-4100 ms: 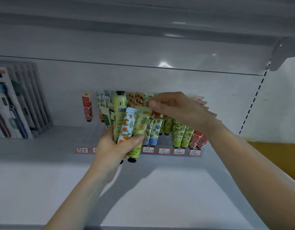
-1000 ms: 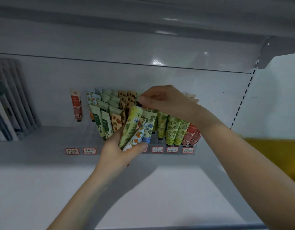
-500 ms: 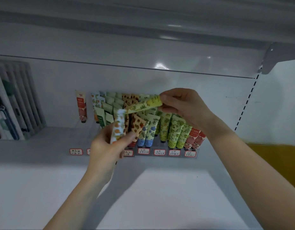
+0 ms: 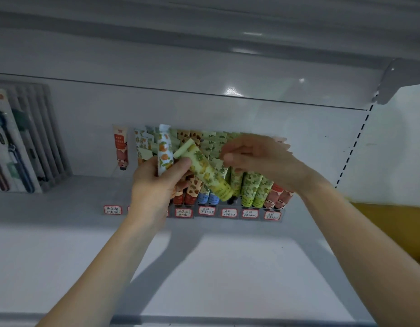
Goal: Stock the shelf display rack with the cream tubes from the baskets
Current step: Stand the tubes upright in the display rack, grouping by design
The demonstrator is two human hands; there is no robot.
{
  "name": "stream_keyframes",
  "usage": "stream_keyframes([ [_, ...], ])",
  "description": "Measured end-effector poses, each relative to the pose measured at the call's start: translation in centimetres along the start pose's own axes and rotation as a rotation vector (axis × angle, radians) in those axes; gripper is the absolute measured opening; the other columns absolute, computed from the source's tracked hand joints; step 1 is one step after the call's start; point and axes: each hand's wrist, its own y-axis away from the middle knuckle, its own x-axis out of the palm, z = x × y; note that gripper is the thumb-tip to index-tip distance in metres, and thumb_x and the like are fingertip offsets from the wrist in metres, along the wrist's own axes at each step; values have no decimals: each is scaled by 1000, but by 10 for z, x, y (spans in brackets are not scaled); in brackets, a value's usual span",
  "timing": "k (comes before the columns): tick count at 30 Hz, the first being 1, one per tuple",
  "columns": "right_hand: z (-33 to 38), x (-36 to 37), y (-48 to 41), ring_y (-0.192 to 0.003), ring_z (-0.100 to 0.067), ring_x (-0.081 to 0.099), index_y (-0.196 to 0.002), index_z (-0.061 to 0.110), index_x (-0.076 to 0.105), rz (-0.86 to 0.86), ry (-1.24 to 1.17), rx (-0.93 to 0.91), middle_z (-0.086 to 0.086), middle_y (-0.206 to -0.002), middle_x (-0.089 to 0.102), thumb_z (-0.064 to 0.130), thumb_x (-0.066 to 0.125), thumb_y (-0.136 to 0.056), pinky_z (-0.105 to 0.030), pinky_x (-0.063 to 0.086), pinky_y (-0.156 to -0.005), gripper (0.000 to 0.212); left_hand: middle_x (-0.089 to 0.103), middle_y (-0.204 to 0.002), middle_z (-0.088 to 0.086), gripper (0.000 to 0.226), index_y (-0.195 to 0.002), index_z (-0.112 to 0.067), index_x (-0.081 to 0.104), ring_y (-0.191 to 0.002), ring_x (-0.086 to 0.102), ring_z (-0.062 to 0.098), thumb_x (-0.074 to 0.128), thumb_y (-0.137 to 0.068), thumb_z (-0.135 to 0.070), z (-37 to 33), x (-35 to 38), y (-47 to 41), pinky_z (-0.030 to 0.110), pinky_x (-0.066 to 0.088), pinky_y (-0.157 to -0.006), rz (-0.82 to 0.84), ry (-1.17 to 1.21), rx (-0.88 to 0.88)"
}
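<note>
No wording can be read clearly. A row of small white labels with red borders [image 4: 229,212] runs along the front lip of the display rack [image 4: 239,217]. Each has two lines of dark handwritten characters, too blurred to make out. The yellow-green cream tube [image 4: 204,169] in front of the rack has a short line of dark print near its cap, illegible. The red cream tube [image 4: 120,147] at the rack's left end shows a small logo and a vertical column of characters, also unreadable
</note>
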Motion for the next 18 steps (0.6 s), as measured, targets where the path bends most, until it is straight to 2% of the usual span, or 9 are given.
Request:
stream_keyframes([
  [2, 10, -2, -5, -88, -7, 65, -101, 22, 62, -34, 88, -43, 3, -98, 68, 26, 67, -81, -18, 54, -77, 22, 68, -68, -4, 9, -76, -13, 65, -65, 65, 11, 67, -81, -6, 3, 6, 2, 25, 55, -58, 58, -78, 12],
  [4, 15, 0, -8, -77, -5, 65, -94, 25, 64, -10, 144, -70, 9, -85, 68, 22, 70, -81, -18, 54, -73, 14, 69, -71, -1, 9, -76, -15, 66, -69, 65, 16, 69, -79, -7, 5, 12, 4, 31, 56, -64, 104, -135, 21],
  [6, 14, 0, -8, -64, -2, 63, -84, 20, 66, 8, 162, -70, 11, -70, 66, 15, 70, -81, -16, 52, -63, 8, 70, -69, -4, 12, -76, -18, 66, -69, 66, 15, 69, -79, -7, 7, 16, 5, 29, 56, -64, 139, -165, 32],
  [8, 13, -7, -5, -58, 0, 61, -82, 11, 67, -26, 197, -48, 6, -67, 66, 11, 70, -81, -13, 50, -59, 2, 70, -71, -3, 11, -80, -17, 66, -69, 67, 12, 69, -80, -6, 8, 17, 6, 25, 56, -62, 136, -148, 24],
  [10, 11, -21, -2, -55, 1, 62, -81, 8, 67, -143, 253, -13, 0, -69, 67, 11, 69, -82, -10, 49, -57, 4, 70, -69, -3, 9, -84, -15, 65, -63, 67, 8, 67, -81, -7, 11, 13, 6, 20, 54, -57, 99, -124, 15],
  [12, 9, -37, 0, -53, -1, 62, -78, 9, 67, -319, 284, 17, -4, -70, 68, 11, 70, -81, -8, 49, -55, 5, 65, -57, -6, 9, -82, -14, 63, -51, 61, 5, 66, -83, -6, 15, 6, 7, 17, 49, -49, 56, -138, 18],
  [16, 4, -53, -5, -39, 1, 52, -69, 7, 68, -585, 392, 28, -11, -64, 66, 8, 64, -83, -6, 37, -39, 15, 52, -45, -7, 9, -79, -15, 61, -40, 45, 5, 68, -82, -10, 29, -8, 10, 16, 37, -40, 6, -193, 33],
  [18, 2, -51, -11, -45, 0, 56, -61, 18, 64, -638, 415, 15, -3, -62, 66, 10, 63, -84, -10, 46, -47, 24, 48, -43, -7, 8, -78, -15, 61, -40, 41, 5, 68, -81, -11, 37, -11, 13, 16, 36, -40, -6, -220, 30],
])
